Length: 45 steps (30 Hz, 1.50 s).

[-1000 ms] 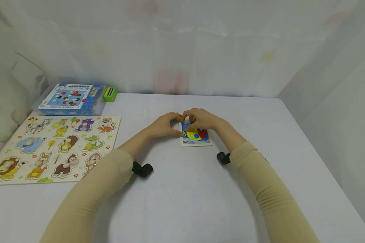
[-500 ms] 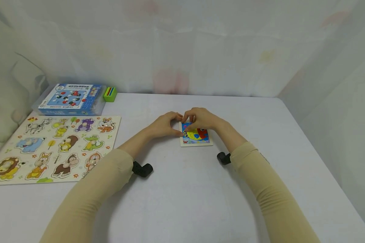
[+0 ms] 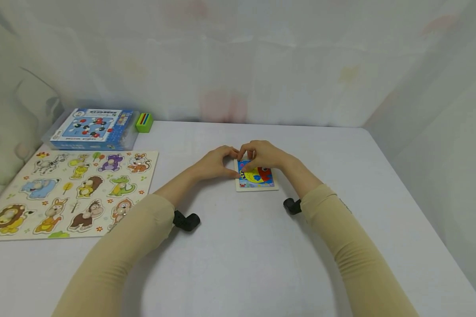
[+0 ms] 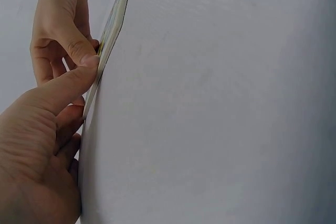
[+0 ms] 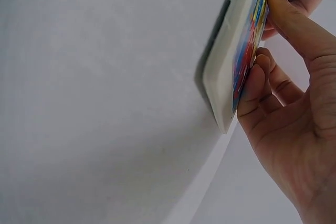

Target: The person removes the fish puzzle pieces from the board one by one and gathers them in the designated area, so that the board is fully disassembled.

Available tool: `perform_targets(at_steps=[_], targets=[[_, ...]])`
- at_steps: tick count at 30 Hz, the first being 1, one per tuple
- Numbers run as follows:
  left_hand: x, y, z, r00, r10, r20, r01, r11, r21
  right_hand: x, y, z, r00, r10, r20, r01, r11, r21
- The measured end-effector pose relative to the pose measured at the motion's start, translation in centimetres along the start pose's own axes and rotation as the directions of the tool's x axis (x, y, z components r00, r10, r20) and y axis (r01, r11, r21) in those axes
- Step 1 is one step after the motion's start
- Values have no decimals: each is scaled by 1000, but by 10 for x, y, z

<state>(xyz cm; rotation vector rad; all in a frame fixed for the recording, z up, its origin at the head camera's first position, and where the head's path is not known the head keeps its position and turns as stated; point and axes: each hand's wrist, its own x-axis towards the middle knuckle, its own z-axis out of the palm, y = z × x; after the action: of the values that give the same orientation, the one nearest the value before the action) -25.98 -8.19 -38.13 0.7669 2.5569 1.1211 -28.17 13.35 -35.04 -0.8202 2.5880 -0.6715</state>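
Note:
A small square jigsaw puzzle (image 3: 266, 184) in a pale wooden frame lies on the table, with a red and yellow fish on blue. My left hand (image 3: 211, 165) holds the frame's left side, thumb at the edge and fingers by the upper left corner. Over the picture's upper left part, my right hand (image 3: 266, 155) curls its thumb and index finger on a puzzle piece; whether that piece is loose is hidden. In the right wrist view, the frame's pale edge (image 5: 219, 80) stands beside the right fingers. The left wrist view shows both thumbs close together at the frame (image 4: 116, 30).
To the left lies a large animal puzzle board (image 3: 69, 185), partly behind the left sleeve. Behind it sits a blue box (image 3: 89, 130) with molecule pictures, next to a small green block (image 3: 144, 124) with coloured stripes. White cloth (image 3: 238, 264) covers the table.

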Motion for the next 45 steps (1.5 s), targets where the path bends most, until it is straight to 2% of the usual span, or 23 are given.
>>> perform_targets(at_steps=[18,36,45], targets=[[0,0,0,1000,-2,-2,2,1000,-12,0,-4,0,999,-42,34,43,999,-33],[1,-2,1,1000,-9,1,9,1000,11,-2,1,4,999,-17,-34,17,1000,10],[1,0,0,1000,-7,4,7,1000,11,-3,-2,1,999,-37,-36,36,999,-37]])
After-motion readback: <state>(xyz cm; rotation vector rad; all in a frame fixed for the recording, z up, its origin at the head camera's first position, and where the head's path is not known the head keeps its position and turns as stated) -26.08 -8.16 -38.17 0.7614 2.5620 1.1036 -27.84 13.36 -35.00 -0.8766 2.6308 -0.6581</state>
